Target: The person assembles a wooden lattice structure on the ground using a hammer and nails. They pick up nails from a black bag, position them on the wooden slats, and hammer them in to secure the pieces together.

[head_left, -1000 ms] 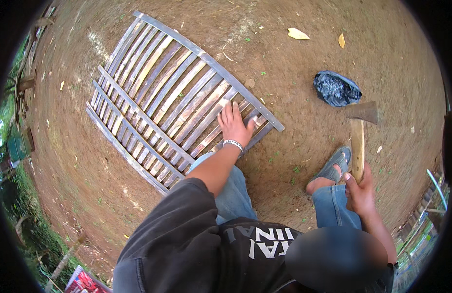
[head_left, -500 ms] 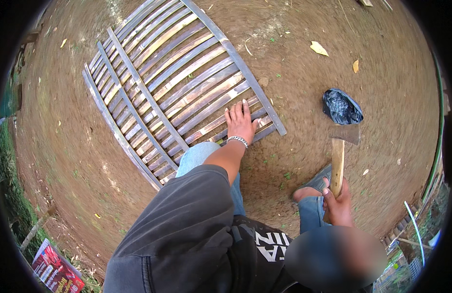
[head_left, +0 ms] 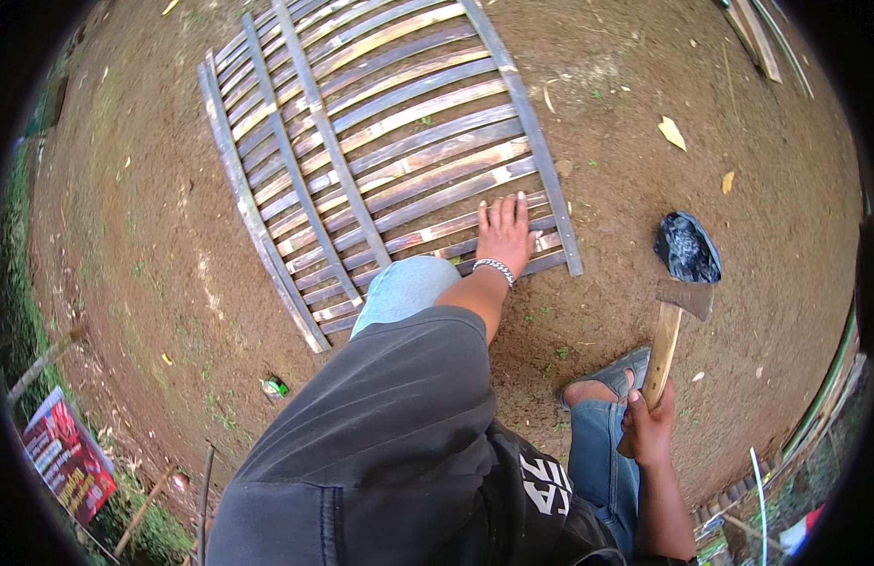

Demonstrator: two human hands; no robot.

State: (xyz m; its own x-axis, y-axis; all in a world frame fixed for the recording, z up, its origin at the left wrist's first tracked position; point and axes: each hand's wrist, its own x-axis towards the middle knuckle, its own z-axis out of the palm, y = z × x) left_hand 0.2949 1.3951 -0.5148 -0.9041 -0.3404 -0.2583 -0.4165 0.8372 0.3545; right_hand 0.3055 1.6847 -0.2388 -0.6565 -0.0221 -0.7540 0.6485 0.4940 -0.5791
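A panel of thin wooden slats [head_left: 437, 151] lies on the ground ahead, its slats crossed by several longer rails. On the slats near its lower right end rests my left hand [head_left: 505, 232], fingers spread and flat, a chain bracelet on the wrist. My right hand [head_left: 650, 424] is wrapped round the wooden handle of a hatchet [head_left: 667, 338], which is held upright with its dark metal head at the top. Just beyond the hatchet's head lies a black plastic bag [head_left: 688, 248], its mouth bunched wide.
Brown bare soil [head_left: 163, 255] surrounds the panel. My sandalled foot [head_left: 607, 377] stands near the hatchet. Boards [head_left: 753, 38] lie at the far right, and a printed red banner [head_left: 69, 457] and sticks are at the lower left. A green pole [head_left: 824, 377] borders the right side.
My view has shifted, so the panel, bag and hands appear further right. My left hand stays on the slats. The hatchet, still in my right hand, now leans slightly to the right.
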